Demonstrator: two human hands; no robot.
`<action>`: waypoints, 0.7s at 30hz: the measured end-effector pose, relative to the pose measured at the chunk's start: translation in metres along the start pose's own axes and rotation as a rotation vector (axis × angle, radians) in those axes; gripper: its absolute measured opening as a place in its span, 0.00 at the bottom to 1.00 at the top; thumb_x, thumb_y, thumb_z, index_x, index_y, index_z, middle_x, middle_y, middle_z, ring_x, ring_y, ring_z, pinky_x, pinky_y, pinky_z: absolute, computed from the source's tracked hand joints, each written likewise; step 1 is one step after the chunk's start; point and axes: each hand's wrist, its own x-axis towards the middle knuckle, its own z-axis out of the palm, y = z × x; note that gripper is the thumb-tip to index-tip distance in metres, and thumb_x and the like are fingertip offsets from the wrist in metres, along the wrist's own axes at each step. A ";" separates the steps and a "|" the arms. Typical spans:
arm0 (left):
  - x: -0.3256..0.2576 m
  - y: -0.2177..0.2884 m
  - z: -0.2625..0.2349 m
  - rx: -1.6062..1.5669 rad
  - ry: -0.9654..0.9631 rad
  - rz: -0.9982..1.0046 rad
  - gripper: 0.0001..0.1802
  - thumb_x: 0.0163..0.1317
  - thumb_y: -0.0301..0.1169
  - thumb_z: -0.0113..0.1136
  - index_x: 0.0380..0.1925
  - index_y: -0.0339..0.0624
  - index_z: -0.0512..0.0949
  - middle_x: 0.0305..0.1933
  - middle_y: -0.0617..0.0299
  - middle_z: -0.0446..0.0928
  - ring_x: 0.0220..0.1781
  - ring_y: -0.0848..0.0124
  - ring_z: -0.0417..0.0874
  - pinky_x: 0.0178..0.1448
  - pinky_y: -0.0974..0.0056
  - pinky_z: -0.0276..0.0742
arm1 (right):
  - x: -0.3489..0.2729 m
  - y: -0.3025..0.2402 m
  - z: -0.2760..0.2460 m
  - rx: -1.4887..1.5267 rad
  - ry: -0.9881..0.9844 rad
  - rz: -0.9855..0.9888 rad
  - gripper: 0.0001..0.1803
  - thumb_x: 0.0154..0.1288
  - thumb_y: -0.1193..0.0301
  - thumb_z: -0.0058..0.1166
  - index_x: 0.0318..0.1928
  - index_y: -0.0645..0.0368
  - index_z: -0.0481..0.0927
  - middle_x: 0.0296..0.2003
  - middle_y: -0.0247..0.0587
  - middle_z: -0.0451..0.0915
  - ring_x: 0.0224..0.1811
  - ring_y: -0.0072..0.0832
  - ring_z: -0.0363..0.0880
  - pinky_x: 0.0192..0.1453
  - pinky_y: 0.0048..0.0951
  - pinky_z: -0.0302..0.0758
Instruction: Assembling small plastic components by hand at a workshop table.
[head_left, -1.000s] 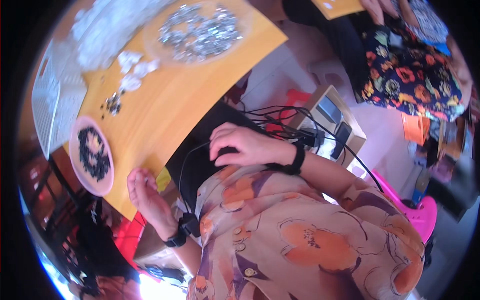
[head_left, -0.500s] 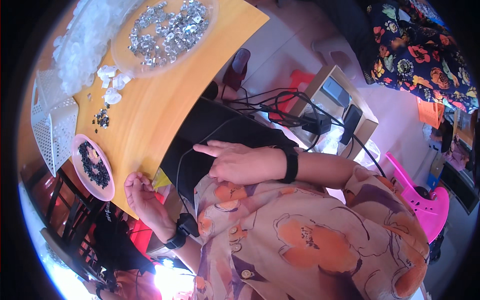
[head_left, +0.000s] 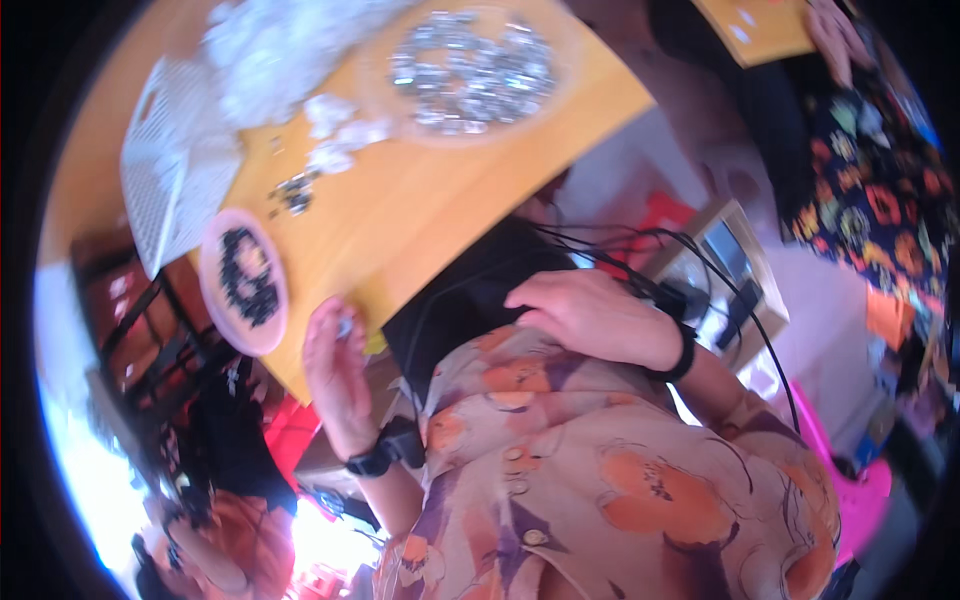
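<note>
Left of centre, grasping a small pale piece (head_left: 345,327) in the left hand (head_left: 336,372), best pinched lightly; mid-frame, cannot tell any grip in the bent right hand (head_left: 592,318).

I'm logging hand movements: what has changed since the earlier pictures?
The right hand has drawn back to the right, its index finger no longer pointing out separately. The left hand stays by the corner of the table, near the pink bowl; bowl and silvery pieces look unmoved.
</note>
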 end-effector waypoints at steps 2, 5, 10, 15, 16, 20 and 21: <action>0.011 0.007 0.013 0.147 0.032 0.067 0.10 0.68 0.33 0.54 0.41 0.36 0.77 0.37 0.65 0.77 0.31 0.78 0.71 0.34 0.73 0.64 | 0.013 -0.004 -0.009 0.000 0.010 0.000 0.10 0.60 0.69 0.55 0.39 0.62 0.78 0.35 0.48 0.80 0.39 0.47 0.79 0.41 0.43 0.75; 0.034 0.018 0.028 0.582 0.180 0.221 0.10 0.64 0.34 0.59 0.35 0.37 0.80 0.24 0.73 0.72 0.25 0.84 0.67 0.29 0.76 0.58 | 0.035 -0.011 -0.019 -0.037 0.006 0.019 0.11 0.61 0.71 0.56 0.43 0.62 0.78 0.37 0.46 0.80 0.39 0.45 0.79 0.43 0.39 0.76; 0.072 0.022 0.040 0.943 0.363 0.480 0.10 0.61 0.31 0.60 0.40 0.39 0.79 0.21 0.68 0.73 0.23 0.77 0.72 0.29 0.69 0.68 | 0.068 -0.017 -0.022 -0.091 0.044 -0.035 0.10 0.62 0.71 0.56 0.42 0.61 0.77 0.33 0.48 0.80 0.36 0.47 0.78 0.39 0.39 0.75; 0.091 0.023 0.048 1.215 0.481 0.655 0.10 0.56 0.30 0.62 0.39 0.42 0.80 0.21 0.59 0.77 0.22 0.67 0.78 0.29 0.63 0.71 | 0.078 -0.018 -0.018 -0.065 0.017 -0.033 0.09 0.62 0.70 0.55 0.41 0.60 0.77 0.30 0.48 0.80 0.36 0.48 0.79 0.39 0.44 0.74; 0.093 0.023 0.052 1.242 0.498 0.674 0.09 0.56 0.31 0.63 0.37 0.43 0.80 0.22 0.59 0.78 0.23 0.65 0.79 0.30 0.61 0.72 | 0.079 -0.019 -0.019 -0.058 0.010 -0.025 0.09 0.62 0.70 0.55 0.40 0.60 0.77 0.30 0.48 0.80 0.36 0.48 0.79 0.39 0.43 0.74; 0.097 0.024 0.057 1.306 0.507 0.676 0.08 0.55 0.34 0.65 0.32 0.45 0.80 0.25 0.58 0.79 0.28 0.59 0.82 0.32 0.56 0.74 | 0.078 -0.019 -0.021 -0.041 -0.007 0.013 0.09 0.63 0.71 0.55 0.41 0.62 0.77 0.32 0.49 0.80 0.35 0.47 0.79 0.38 0.38 0.75; 0.098 0.024 0.058 1.305 0.503 0.678 0.08 0.55 0.34 0.65 0.32 0.45 0.80 0.25 0.58 0.79 0.28 0.59 0.82 0.32 0.56 0.74 | 0.078 -0.019 -0.021 -0.041 -0.005 0.015 0.09 0.63 0.71 0.55 0.41 0.62 0.77 0.32 0.49 0.80 0.35 0.47 0.79 0.38 0.38 0.75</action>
